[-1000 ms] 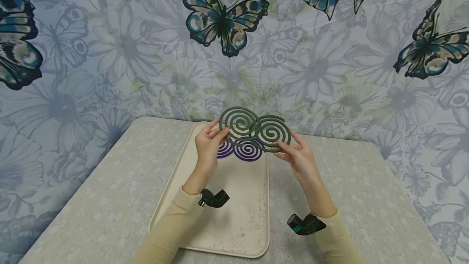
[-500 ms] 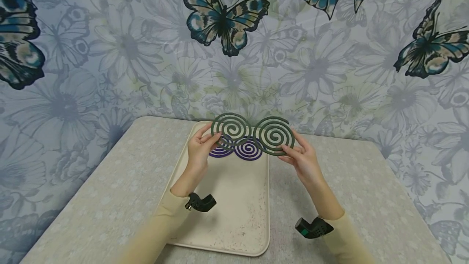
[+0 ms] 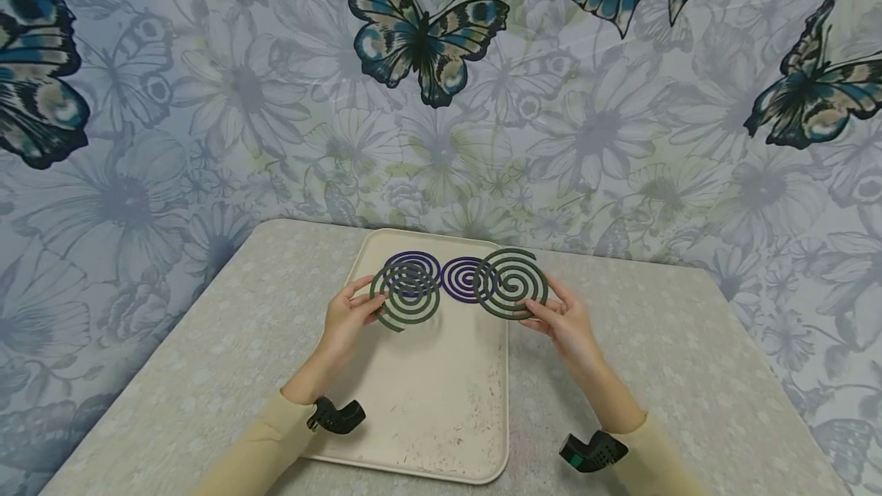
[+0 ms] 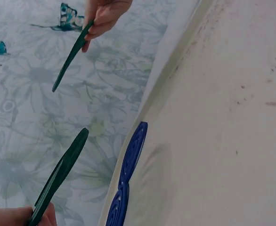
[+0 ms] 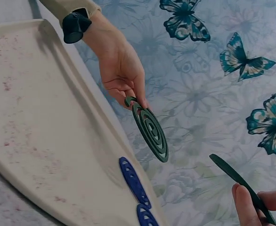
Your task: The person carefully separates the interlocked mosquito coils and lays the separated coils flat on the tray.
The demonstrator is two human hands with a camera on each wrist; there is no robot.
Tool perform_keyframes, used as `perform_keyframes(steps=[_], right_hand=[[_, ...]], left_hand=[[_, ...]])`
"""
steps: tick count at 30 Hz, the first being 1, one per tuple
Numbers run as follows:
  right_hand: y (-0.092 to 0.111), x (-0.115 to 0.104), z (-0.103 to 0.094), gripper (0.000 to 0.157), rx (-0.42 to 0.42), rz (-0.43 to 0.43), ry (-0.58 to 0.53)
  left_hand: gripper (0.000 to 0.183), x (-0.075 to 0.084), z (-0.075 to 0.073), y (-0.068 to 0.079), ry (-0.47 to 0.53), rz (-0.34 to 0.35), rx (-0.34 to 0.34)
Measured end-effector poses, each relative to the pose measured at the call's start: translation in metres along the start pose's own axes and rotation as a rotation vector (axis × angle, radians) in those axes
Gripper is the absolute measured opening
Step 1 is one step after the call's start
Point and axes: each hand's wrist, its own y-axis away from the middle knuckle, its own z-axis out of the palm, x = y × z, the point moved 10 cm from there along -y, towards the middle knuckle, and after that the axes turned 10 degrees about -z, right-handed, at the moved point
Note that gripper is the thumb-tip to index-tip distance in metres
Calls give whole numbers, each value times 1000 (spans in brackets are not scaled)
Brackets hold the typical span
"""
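My left hand [image 3: 347, 321] pinches a green mosquito coil [image 3: 411, 296] by its outer left edge, between thumb and fingers. With thumb and fingers my right hand [image 3: 563, 320] holds a second green mosquito coil [image 3: 512, 287] by its right edge. The two green coils are apart, held above the tray. Two purple mosquito coils [image 3: 468, 279] lie side by side near the tray's far end, partly covered by the green ones in the head view. From the left wrist, the left green coil [image 4: 62, 174] appears almost edge-on.
A cream tray [image 3: 441, 404] with reddish specks lies on the pale patterned table [image 3: 654, 373]. Behind the table hangs a butterfly-and-flower backdrop [image 3: 441, 151]. A black camera device is strapped to each wrist, with the left one [image 3: 338, 416] over the tray.
The two green coils, overlapping in view a second ago, are now apart. My left hand has moved left and towards me; both hands have come lower over the tray.
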Motion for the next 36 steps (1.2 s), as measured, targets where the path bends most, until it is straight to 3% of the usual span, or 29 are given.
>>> perform_keyframes(steps=[9,15,23,28,36], right_hand=[[4,34,11,69,-25,55,71],[5,54,18,68,-51,90,104],[9,77,32,71,-114,161,101],[12,84,40,71,-182,162,100],[13,83,44,64,-246,139,280]], left_hand=[[51,-21,-13,-13,-222,-85,-44],[49,-27,-12,-16,-312,-82,-82],[44,-26,-24,-19,-424,-28,16],[41,-20,-30,-19,-503,20,96],[41,-12,-41,-17,-528,56,208]])
